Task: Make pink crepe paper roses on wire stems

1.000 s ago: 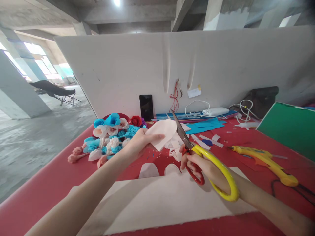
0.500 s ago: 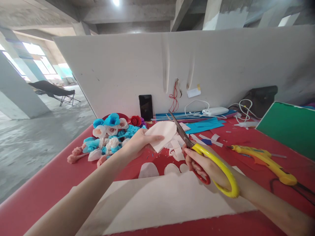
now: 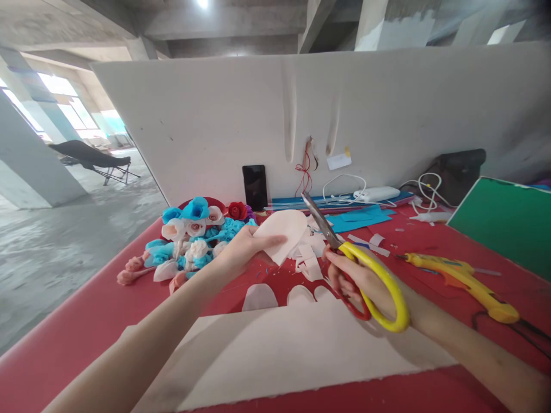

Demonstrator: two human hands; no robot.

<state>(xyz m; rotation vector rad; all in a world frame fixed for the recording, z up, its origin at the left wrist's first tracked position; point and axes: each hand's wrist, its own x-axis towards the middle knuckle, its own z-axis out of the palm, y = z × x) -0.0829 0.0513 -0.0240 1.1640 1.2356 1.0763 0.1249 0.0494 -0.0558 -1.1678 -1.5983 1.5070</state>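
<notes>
A rounded piece of pale paper (image 3: 287, 232) is pinched in my left hand (image 3: 253, 244), thumb on top. My right hand (image 3: 350, 272) grips scissors (image 3: 379, 275) with one yellow and one red handle loop. Their blades look closed together and point up and away, just right of the paper and apart from it. Below my hands lies a large pale sheet (image 3: 275, 355), with several rounded cut pieces (image 3: 260, 297) along its far edge. Pale scraps (image 3: 309, 264) are scattered beneath the held paper.
Paper flowers (image 3: 196, 229) in blue, white and pink are heaped at left. A yellow glue gun (image 3: 465, 281) with a black cord lies at right, near a green board (image 3: 512, 223). Along the white panel are a phone (image 3: 255, 188), blue paper (image 3: 359, 218) and a white power strip (image 3: 376, 195).
The scissors have moved slightly right, away from the paper's edge, and their blades have closed. My left hand and the paper have hardly moved.
</notes>
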